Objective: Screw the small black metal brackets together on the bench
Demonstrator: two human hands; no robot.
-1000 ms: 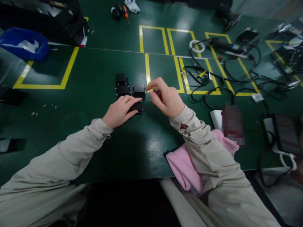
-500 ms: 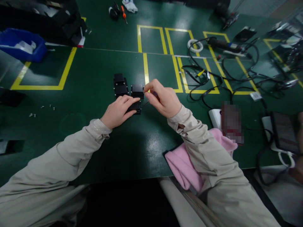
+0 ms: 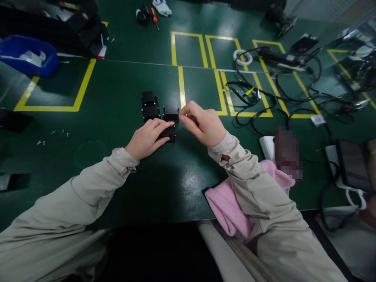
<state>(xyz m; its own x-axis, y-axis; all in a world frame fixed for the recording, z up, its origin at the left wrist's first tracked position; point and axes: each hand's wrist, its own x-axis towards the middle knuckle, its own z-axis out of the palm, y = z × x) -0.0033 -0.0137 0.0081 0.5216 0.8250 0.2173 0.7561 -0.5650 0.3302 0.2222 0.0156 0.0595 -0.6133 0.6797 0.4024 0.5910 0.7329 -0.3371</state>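
Note:
My left hand is closed over a small black block, thumb on the near side and fingers across its top, pressing it to the table. Small silver screws show at the block's right end. Just right of it, my right hand is closed on a thin screwdriver, whose shaft points down-left toward that end. Its handle is mostly hidden in my fingers, and I cannot tell if the tip touches a screw. Behind the held block lie another black block and a stepped group of black blocks.
Several loose screws lie at left. A blue bin stands at far left, an orange screwdriver at the back. Black cables tangle at right. A pink cloth lies under my right forearm, near a white power strip.
My right fingers have turned very slightly around the screwdriver. My left hand and the black blocks keep their places; the whole view has shifted a touch.

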